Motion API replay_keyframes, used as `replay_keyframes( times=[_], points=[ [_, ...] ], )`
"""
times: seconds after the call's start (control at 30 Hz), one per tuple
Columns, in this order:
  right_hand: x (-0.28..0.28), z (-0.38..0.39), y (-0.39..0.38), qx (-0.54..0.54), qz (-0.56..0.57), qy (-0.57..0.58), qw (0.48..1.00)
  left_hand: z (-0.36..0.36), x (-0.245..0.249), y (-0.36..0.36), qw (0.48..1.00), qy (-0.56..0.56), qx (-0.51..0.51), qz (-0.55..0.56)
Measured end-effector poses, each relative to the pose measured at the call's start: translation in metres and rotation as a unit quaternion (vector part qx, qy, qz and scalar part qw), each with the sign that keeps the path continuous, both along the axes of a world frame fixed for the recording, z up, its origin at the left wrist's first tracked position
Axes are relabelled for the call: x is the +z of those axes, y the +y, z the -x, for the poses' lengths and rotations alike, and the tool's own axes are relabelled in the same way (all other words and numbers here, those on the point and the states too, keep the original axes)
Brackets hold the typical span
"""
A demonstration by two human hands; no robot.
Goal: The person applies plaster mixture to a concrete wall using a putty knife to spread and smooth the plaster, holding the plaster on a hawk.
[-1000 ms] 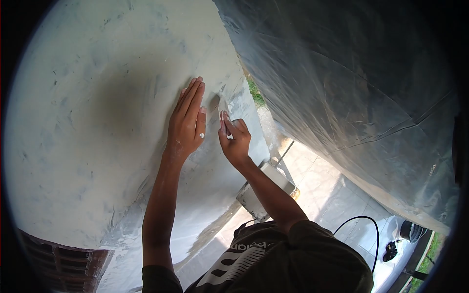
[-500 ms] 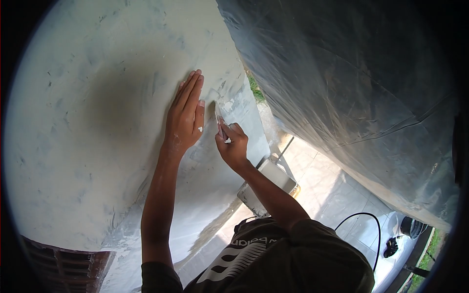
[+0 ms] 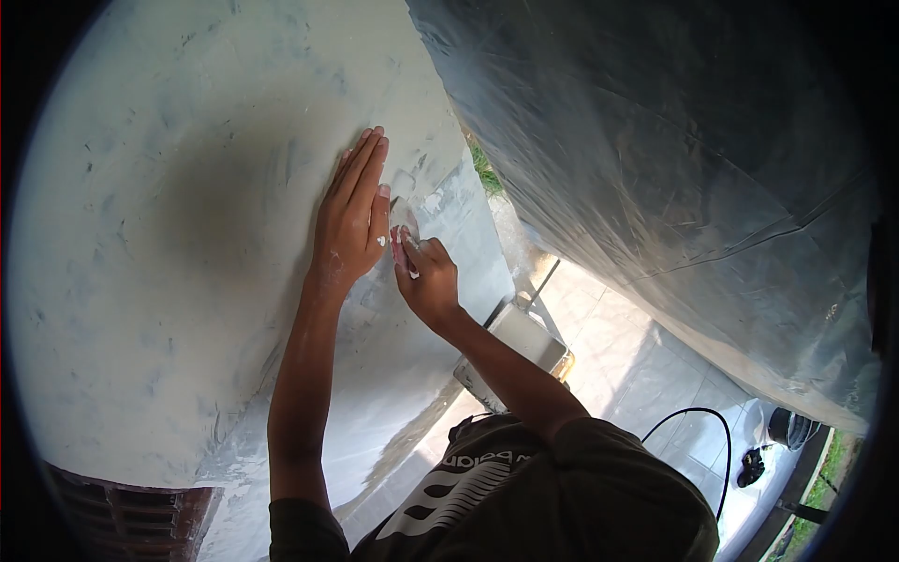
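Observation:
A pale wall [image 3: 178, 356] with grey smears and patches fills the left of the head view. My left hand [image 3: 348, 225] lies flat against it, fingers stretched upward and side by side, with a white blob near the base of the thumb. Just to its right, my right hand [image 3: 431, 286] is closed around a putty knife [image 3: 404, 221], its handle partly hidden by the fingers. The blade meets the wall beside my left thumb. White filler [image 3: 434, 201] shows on the wall to the right of the blade.
Dark plastic sheeting [image 3: 693, 169] hangs along the right. Below my right forearm stands a pale, smeared container [image 3: 524, 335] on the tiled floor [image 3: 599, 318]. A black cable [image 3: 721, 421] curves across the floor. A brown slatted frame [image 3: 122, 510] is at lower left.
My right hand has shifted left with the putty knife, bringing the blade closer to my left thumb. My left hand stays almost in place on the wall.

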State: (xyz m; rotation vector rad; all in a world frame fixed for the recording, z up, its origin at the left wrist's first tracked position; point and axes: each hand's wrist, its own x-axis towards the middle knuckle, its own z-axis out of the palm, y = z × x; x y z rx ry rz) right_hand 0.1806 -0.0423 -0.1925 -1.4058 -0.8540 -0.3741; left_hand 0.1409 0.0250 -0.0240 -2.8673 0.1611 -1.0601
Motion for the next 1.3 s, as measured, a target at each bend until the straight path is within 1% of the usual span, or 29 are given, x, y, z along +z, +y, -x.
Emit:
replay_keyframes(
  times=[0.03,0.1,0.13,0.17,0.2,0.23,0.3,0.37,0.43,0.5,0.57,0.6,0.67,0.7,0.73,0.77,0.83,0.9,0.93,0.97,1.07,1.1,1.17,1.23,1.27,1.3],
  points=[
    [0.005,-0.004,-0.006,-0.001,0.000,0.000,1.000,0.000,0.001,0.000,1.000,0.001,0.001,-0.003],
    [0.018,-0.018,-0.022,0.008,-0.061,0.039,0.997,0.001,0.002,0.003,1.000,0.003,0.000,-0.003],
    [0.022,-0.037,-0.019,-0.034,-0.078,0.029,0.996,0.002,0.003,0.004,1.000,0.002,0.000,-0.004],
    [0.023,-0.057,-0.015,-0.068,-0.070,0.035,0.995,0.003,0.003,0.003,1.000,0.002,0.002,-0.004],
    [0.028,-0.074,-0.009,-0.093,-0.086,0.048,0.991,0.004,0.003,0.003,1.000,0.003,0.009,-0.007],
    [0.030,-0.089,-0.001,-0.140,-0.060,0.025,0.988,0.004,0.004,0.003,1.000,0.004,0.015,-0.011],
    [0.023,-0.103,0.017,-0.137,0.009,0.019,0.990,0.004,0.007,0.003,1.000,0.006,0.016,-0.019],
    [0.026,-0.077,0.027,-0.132,0.031,0.023,0.990,0.004,0.009,0.004,0.999,0.009,0.017,-0.026],
    [0.020,-0.041,0.025,-0.093,0.057,0.008,0.994,0.004,0.013,0.004,0.999,0.023,0.016,-0.028],
    [0.009,-0.006,0.016,-0.029,0.016,-0.013,0.999,0.005,0.016,0.005,0.999,0.029,0.017,-0.033],
    [0.006,0.015,-0.003,0.038,0.007,0.007,0.999,0.005,0.017,0.007,0.998,0.037,0.017,-0.038],
    [0.009,0.010,-0.008,0.037,0.006,0.007,0.999,0.005,0.017,0.008,0.998,0.043,0.014,-0.038],
    [0.015,-0.010,-0.019,0.013,-0.062,0.000,0.998,0.005,0.019,0.008,0.998,0.048,0.014,-0.036],
    [0.022,-0.027,-0.017,-0.032,-0.079,0.019,0.996,0.006,0.020,0.006,0.997,0.052,0.021,-0.045],
    [0.019,-0.048,-0.009,-0.059,-0.080,0.037,0.994,0.005,0.022,0.004,0.997,0.055,0.028,-0.055],
    [0.026,-0.066,-0.005,-0.104,-0.066,0.019,0.992,0.005,0.025,0.003,0.997,0.054,0.028,-0.057],
    [0.035,-0.088,0.008,-0.161,-0.036,-0.014,0.986,0.004,0.029,0.000,0.994,0.065,0.031,-0.078],
    [0.039,-0.081,0.022,-0.112,0.015,0.023,0.993,0.002,0.034,-0.002,0.994,0.062,0.026,-0.084],
    [0.036,-0.069,0.028,-0.108,0.042,0.022,0.993,0.002,0.035,-0.003,0.994,0.062,0.020,-0.089],
    [0.031,-0.054,0.031,-0.096,0.043,0.014,0.994,0.001,0.037,-0.004,0.994,0.062,0.018,-0.090],
    [0.012,0.000,0.025,-0.048,0.019,-0.051,0.997,0.000,0.038,-0.006,0.995,0.043,0.016,-0.087],
    [0.009,0.015,0.013,-0.008,0.021,-0.056,0.998,0.001,0.037,-0.006,0.995,0.044,0.014,-0.089],
    [0.006,0.022,-0.001,0.018,-0.028,-0.059,0.998,0.003,0.038,-0.005,0.995,0.046,0.013,-0.091],
    [0.016,-0.005,-0.007,-0.017,-0.095,-0.045,0.994,0.008,0.037,-0.005,0.996,0.043,0.019,-0.082],
    [0.028,-0.024,-0.008,-0.058,-0.110,-0.047,0.991,0.010,0.036,-0.005,0.996,0.043,0.022,-0.080],
    [0.032,-0.045,-0.005,-0.084,-0.083,-0.017,0.993,0.012,0.035,-0.004,0.996,0.042,0.025,-0.081]
  ],
)
